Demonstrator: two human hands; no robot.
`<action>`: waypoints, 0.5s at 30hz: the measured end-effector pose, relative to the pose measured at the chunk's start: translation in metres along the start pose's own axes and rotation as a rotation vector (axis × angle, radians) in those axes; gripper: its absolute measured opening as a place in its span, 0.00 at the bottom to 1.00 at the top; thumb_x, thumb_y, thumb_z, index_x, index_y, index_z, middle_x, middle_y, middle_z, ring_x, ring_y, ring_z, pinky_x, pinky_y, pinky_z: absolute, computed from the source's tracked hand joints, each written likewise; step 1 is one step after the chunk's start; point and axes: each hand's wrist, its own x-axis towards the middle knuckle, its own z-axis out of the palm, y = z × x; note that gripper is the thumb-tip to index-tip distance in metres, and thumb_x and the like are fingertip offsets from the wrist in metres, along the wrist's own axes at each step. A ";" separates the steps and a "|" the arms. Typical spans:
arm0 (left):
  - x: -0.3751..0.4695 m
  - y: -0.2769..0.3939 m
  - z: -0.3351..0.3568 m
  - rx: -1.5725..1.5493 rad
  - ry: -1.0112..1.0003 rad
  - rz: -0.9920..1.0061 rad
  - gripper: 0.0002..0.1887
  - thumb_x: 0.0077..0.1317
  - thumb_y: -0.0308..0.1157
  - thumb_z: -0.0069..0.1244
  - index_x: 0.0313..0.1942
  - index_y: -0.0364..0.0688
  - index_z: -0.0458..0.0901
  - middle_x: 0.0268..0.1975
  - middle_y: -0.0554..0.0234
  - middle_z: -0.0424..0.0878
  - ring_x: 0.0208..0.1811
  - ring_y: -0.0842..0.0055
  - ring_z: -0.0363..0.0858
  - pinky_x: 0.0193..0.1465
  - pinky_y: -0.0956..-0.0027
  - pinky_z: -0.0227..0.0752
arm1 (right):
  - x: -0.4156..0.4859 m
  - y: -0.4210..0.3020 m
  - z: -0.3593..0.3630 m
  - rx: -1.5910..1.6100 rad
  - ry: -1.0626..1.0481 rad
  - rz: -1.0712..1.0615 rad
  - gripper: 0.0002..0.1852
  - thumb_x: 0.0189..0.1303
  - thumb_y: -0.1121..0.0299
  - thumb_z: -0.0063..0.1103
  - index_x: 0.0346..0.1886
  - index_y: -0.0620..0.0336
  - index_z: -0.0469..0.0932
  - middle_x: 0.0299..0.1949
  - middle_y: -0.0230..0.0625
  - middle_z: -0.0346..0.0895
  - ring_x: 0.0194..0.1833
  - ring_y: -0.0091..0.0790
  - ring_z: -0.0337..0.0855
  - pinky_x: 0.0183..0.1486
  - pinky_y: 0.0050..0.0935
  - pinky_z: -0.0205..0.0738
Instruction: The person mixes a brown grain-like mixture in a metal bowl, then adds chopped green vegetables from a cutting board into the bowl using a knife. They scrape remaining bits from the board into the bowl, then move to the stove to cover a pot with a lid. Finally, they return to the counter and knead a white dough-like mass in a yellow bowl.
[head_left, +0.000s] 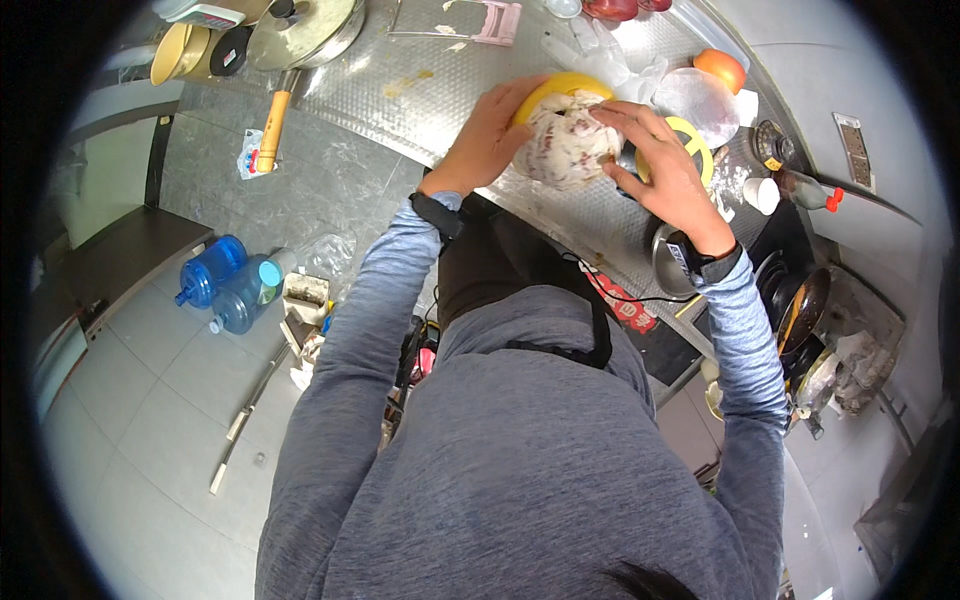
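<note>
Between my two hands is a large, mostly peeled citrus fruit, likely a pomelo (566, 146), above the metal countertop. White pith with reddish patches covers its near side, and a band of yellow peel (562, 86) still curves over its far edge. My left hand (491, 135) grips the fruit's left side, thumb on the pith and fingers partly hidden behind the peel. On the right side, my right hand (652, 154) presses its fingertips and thumb against the pith. Just beyond my right hand lies a yellow ring-shaped tool with spokes (690, 142).
A lidded pan (304, 34) stands at the back left, its wooden handle (275, 131) jutting past the counter edge. A pink-handled peeler (499, 22), clear plastic bag (607, 56), orange fruit (720, 71), white cup (761, 195) and bottle (806, 189) lie around the metal countertop (360, 97).
</note>
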 end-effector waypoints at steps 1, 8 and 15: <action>0.003 0.001 -0.005 0.061 -0.018 -0.016 0.38 0.67 0.25 0.50 0.79 0.50 0.71 0.74 0.49 0.72 0.77 0.52 0.67 0.84 0.55 0.58 | 0.001 0.003 0.001 0.111 0.000 0.048 0.26 0.68 0.67 0.71 0.70 0.52 0.79 0.67 0.42 0.76 0.65 0.52 0.80 0.65 0.44 0.77; 0.023 0.023 -0.031 0.384 -0.074 0.171 0.29 0.69 0.22 0.53 0.70 0.52 0.84 0.62 0.57 0.79 0.65 0.58 0.74 0.73 0.56 0.68 | 0.039 0.041 0.038 0.468 0.123 0.143 0.24 0.75 0.63 0.66 0.70 0.57 0.78 0.66 0.49 0.77 0.67 0.55 0.78 0.71 0.44 0.73; 0.012 0.062 0.005 0.643 0.103 0.054 0.15 0.69 0.38 0.59 0.52 0.44 0.89 0.50 0.64 0.88 0.60 0.62 0.79 0.63 0.54 0.65 | 0.050 0.043 0.084 0.082 0.160 0.256 0.25 0.78 0.48 0.60 0.71 0.45 0.79 0.61 0.43 0.79 0.59 0.57 0.79 0.61 0.53 0.76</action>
